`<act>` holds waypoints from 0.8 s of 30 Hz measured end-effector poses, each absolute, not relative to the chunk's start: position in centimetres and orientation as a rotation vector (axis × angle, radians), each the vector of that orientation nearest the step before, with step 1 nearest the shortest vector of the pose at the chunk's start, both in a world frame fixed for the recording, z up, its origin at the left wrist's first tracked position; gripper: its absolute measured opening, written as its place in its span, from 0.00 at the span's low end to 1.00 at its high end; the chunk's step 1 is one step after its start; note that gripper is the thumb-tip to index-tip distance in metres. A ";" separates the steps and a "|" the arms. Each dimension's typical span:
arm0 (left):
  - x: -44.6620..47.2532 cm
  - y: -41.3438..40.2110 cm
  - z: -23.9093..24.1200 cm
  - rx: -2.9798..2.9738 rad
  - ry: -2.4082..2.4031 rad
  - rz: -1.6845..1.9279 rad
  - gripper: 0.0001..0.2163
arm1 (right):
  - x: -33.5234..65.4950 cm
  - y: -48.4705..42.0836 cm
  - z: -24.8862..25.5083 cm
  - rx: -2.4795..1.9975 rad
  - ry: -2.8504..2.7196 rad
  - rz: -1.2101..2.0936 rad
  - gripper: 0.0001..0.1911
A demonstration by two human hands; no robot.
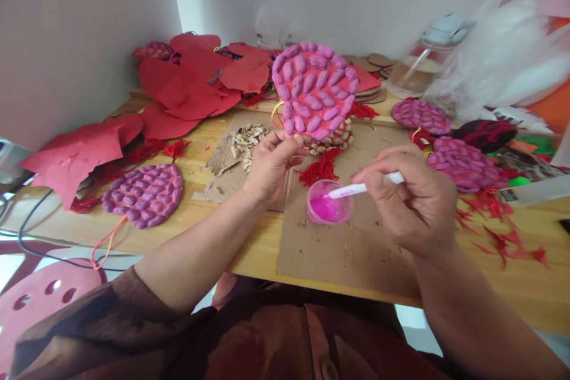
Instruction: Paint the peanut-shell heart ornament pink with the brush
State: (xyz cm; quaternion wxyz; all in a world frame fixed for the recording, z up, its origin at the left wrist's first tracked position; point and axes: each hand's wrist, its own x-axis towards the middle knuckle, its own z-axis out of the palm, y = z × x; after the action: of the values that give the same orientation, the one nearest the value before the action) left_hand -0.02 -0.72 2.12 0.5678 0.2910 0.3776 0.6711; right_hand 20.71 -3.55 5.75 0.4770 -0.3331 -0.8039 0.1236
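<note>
My left hand [272,167] pinches the lower edge of a heart-shaped plaque [318,88] covered with pink-purple peanut shells, lifted above the table. A yellow-orange cord loop hangs at its left side. Closed around a white-handled paintbrush [356,189], my right hand [412,199] keeps the brush tip down inside a small clear plastic cup [348,200]. Magenta paint [324,209] lies in the cup's bottom. Behind the plaque, partly hidden, are unpainted peanut shells [342,141] and a red tassel [319,167].
Cardboard [347,258] covers the table's middle. Loose shells [248,141] lie left of it. A finished-looking purple heart [145,195] rests at left, near red paper pieces [187,80]. Further purple pieces [463,163], red scraps [503,243], a glass jug [418,65] and plastic bags [503,53] occupy the right.
</note>
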 end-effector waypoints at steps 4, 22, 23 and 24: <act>-0.1 -0.9 2.3 0.690 0.880 1.567 0.13 | 20.8 -3.5 5.6 -0.822 -1.913 0.389 0.05; -0.2 -0.9 2.0 0.686 0.810 1.560 0.13 | 21.6 -2.1 5.0 -0.863 -1.333 1.091 0.14; -0.2 -0.9 2.0 0.690 0.807 1.559 0.13 | 21.4 -2.0 5.1 -0.845 -1.271 1.166 0.15; -0.2 -0.9 2.0 0.691 0.806 1.557 0.13 | 21.2 -1.9 5.2 -0.825 -1.209 1.235 0.15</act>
State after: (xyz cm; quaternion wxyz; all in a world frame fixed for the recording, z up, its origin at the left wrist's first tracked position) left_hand -0.20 -0.95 2.00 0.5879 0.2968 0.3459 0.6683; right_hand 21.24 -1.87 5.23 0.5755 -0.3525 -0.5164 0.5272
